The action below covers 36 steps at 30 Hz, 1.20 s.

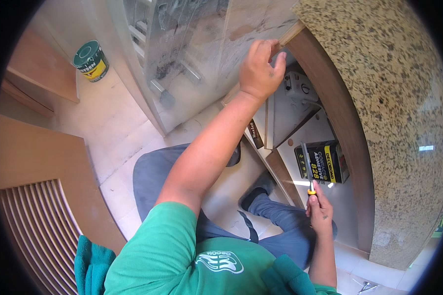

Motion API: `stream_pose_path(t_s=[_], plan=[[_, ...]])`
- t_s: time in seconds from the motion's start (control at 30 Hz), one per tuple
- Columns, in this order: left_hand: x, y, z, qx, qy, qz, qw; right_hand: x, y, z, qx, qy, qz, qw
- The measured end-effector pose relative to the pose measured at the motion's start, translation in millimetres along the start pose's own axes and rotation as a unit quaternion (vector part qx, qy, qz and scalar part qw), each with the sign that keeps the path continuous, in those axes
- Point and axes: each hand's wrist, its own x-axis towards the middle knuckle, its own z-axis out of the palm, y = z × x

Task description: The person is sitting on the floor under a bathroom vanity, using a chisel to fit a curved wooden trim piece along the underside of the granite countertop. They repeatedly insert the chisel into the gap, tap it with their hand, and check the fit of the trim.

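My left hand (262, 69) reaches up to the upper end of a curved dark wooden cabinet edge (337, 83). Its fingers bend against the pale wood at the corner, with the thumb standing apart. Lower on the right, my right hand (320, 211) grips a hand tool (307, 164) with a long, straight metal shaft and a yellow-and-black handle. The shaft points up and away from me, in front of a black-and-yellow adhesive can (333, 162) inside the cabinet. Whether the tool is a screwdriver or a file, I cannot tell.
A speckled granite top (384, 59) lies right of the cabinet edge. Inside the cabinet are a white device with a knob (300, 86) and wooden dividers. A cloudy panel (197, 44) leans beyond my arm. A green paint can (91, 61) and a slatted wooden panel (39, 211) stand left.
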Motion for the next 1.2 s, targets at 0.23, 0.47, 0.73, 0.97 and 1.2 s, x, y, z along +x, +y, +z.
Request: stream_pose_path(t_s=[0.23,0.47,0.73,0.97,1.2], plan=[[12.3,-4.2,5.2,0.072,0.008,0.065,0.995,-1.4,19.6,7.9,0.122,0.057,0.035,0.990],[17.6,-0.4,5.6,0.100,-0.001,0.068,0.993,5.4,11.4,19.1,0.134,0.036,-0.027,0.990],[27.7,9.7,-0.4,0.128,-0.046,-0.050,0.989,-0.4,14.1,17.7,0.127,0.044,-0.024,0.991],[25.6,14.0,9.7,0.107,-0.010,-0.114,0.988,-1.8,17.5,16.6,0.119,0.040,-0.027,0.992],[19.0,3.1,17.2,0.163,0.069,-0.120,0.977,-1.6,15.4,19.0,0.102,0.030,-0.030,0.994]])
